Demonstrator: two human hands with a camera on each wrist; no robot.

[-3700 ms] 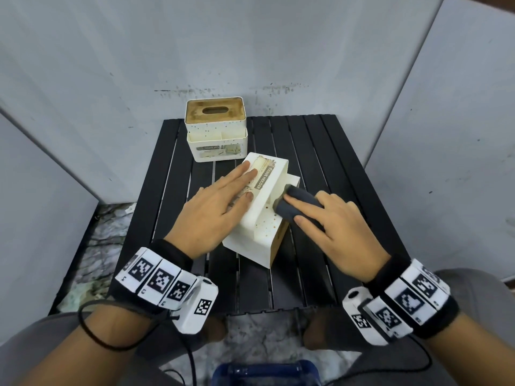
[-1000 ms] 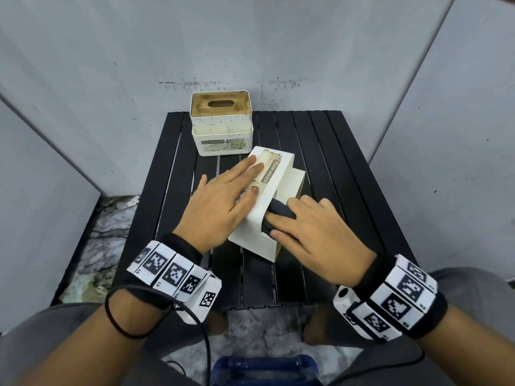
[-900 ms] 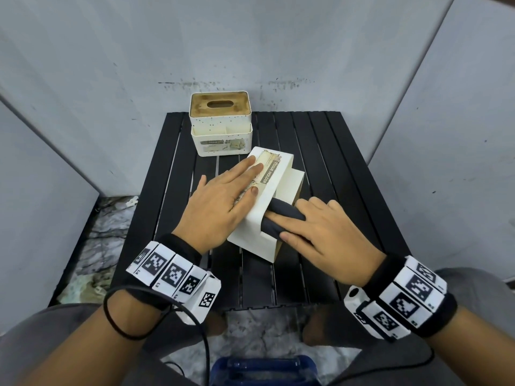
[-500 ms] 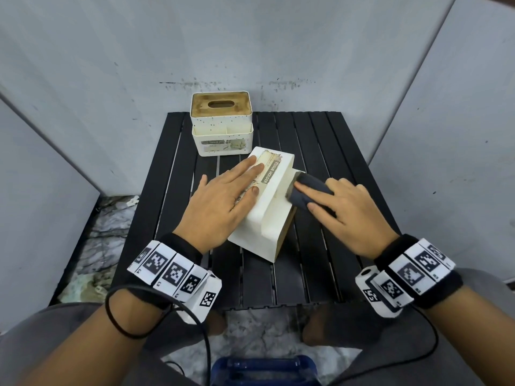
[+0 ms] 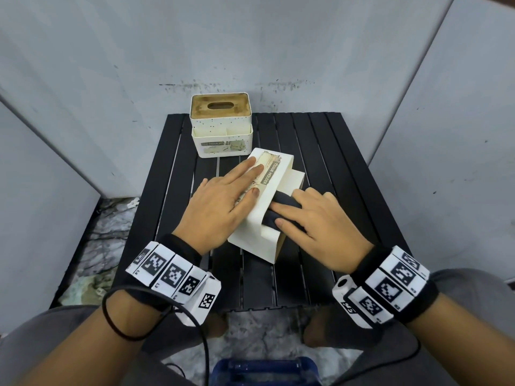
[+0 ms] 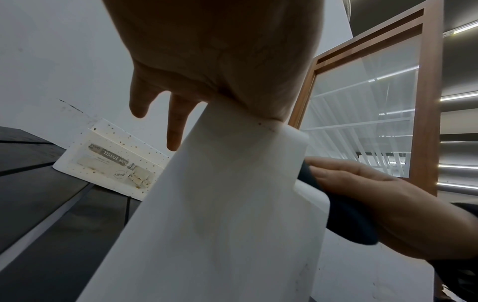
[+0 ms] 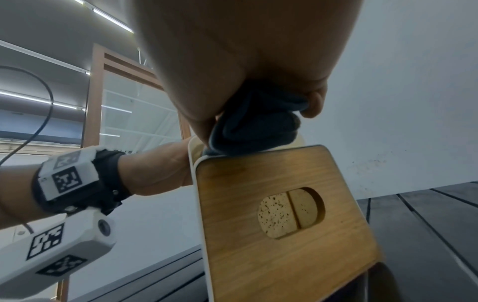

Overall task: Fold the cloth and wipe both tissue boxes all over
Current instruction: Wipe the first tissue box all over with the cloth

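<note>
One white tissue box [image 5: 264, 218] lies on its side mid-table, its wooden lid [image 7: 279, 214] facing right. My left hand [image 5: 223, 204] lies flat on its labelled upper face, fingers straight. The dark folded cloth [image 5: 284, 203] is bunched under my right hand [image 5: 315, 221], which grips it and presses it into the step on the box's right side. In the right wrist view the cloth [image 7: 253, 124] sits wadded between thumb and fingers on the box's edge. The second tissue box [image 5: 221, 126] stands upright at the back, wooden top up.
The black slatted table [image 5: 320, 151] is small, with grey wall panels close behind and on both sides. Marble floor shows past its left edge. A blue object [image 5: 264, 371] sits on the floor between my knees.
My right hand has slid the cloth back toward me along the box's right side, from the far end to the middle. The left hand and both boxes have stayed put.
</note>
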